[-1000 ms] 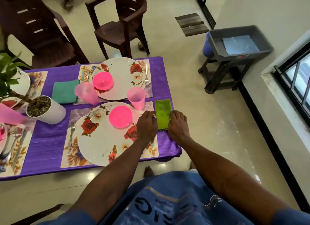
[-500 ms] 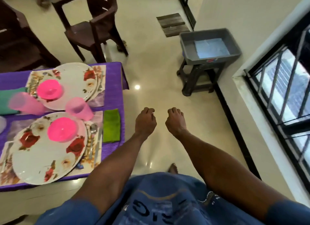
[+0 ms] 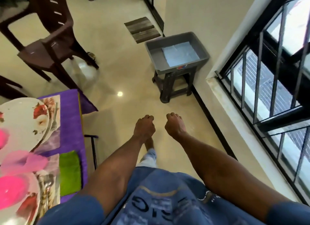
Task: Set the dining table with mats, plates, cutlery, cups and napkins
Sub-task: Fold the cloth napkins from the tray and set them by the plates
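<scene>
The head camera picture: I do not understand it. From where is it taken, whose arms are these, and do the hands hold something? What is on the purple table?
There is no machine here. A person wears a wide-angle camera on the head, so the single picture looks forward and down along their own arms. The left hand and the right hand hang over the floor with loosely curled fingers, and they hold nothing.

At the left edge is the table with a purple cloth. On it lie flowered plates, a fork on a floral mat, a pink cup, a pink bowl and a folded green napkin.

Ahead, a grey tub with a pale blue sheet inside stands on a dark stool, beside a barred window.
</scene>
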